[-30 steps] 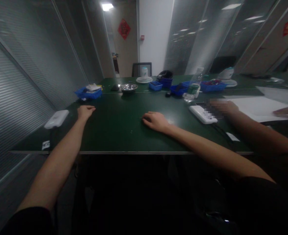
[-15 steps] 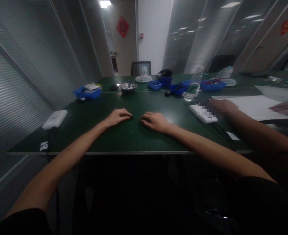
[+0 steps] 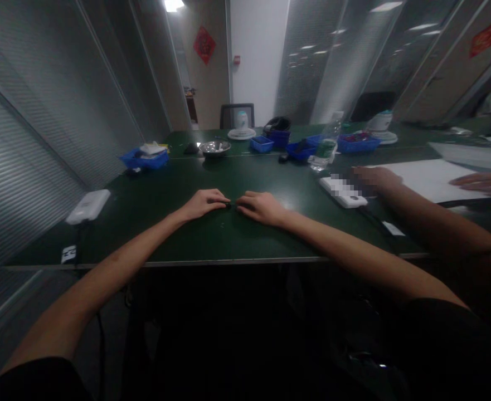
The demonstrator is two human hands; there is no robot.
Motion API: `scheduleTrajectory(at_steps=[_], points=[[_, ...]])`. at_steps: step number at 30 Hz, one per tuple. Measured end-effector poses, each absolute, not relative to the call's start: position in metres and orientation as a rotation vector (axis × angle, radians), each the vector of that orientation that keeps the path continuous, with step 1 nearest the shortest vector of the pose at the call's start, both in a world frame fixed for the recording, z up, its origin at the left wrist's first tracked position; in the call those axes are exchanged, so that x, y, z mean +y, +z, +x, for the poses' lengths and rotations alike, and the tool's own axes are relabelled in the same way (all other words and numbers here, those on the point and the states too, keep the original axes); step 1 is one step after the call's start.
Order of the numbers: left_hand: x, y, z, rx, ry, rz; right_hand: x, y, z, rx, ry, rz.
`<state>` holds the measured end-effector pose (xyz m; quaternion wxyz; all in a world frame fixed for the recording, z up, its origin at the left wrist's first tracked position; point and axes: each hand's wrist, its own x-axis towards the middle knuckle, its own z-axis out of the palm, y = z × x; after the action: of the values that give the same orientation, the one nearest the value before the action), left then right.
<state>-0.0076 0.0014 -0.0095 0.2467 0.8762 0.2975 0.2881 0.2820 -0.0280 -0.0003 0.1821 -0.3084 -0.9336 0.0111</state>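
Observation:
Over the dark green table (image 3: 178,239), my left hand (image 3: 203,204) pinches a small black object (image 3: 228,205) between thumb and fingers. Its kind is too small to make out. Facing it, my right hand (image 3: 259,208) rests low on the table with fingers curled together. A thin pale sliver shows at its fingertips in the earlier picture; what it grips now is mostly hidden. The fingertips of both hands are close together, with only a narrow gap between.
Farther back stand a metal bowl (image 3: 214,149), blue trays (image 3: 145,160) and a water bottle (image 3: 327,142). White devices with cables lie at left (image 3: 88,206) and right (image 3: 342,192). At right, another person's hand (image 3: 377,179) lies beside white paper (image 3: 421,172).
My left hand has moved right with the black object, narrowing the gap to my right hand. My right hand has barely moved. The view has shifted slightly.

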Motion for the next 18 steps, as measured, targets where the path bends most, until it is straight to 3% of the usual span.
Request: scheduleTrajectory(at_steps=[10,18], points=[[-0.0009,-0.0106,-0.0004,0.758,0.766,2.366,-0.0295,0.0006,0.2804,-2.645,0.044,-0.827],[-0.0010,-0.0091,0.0001,0.791,0.698,2.260,-0.0334,0.0045,0.2787,-2.577,0.045,-1.028]])
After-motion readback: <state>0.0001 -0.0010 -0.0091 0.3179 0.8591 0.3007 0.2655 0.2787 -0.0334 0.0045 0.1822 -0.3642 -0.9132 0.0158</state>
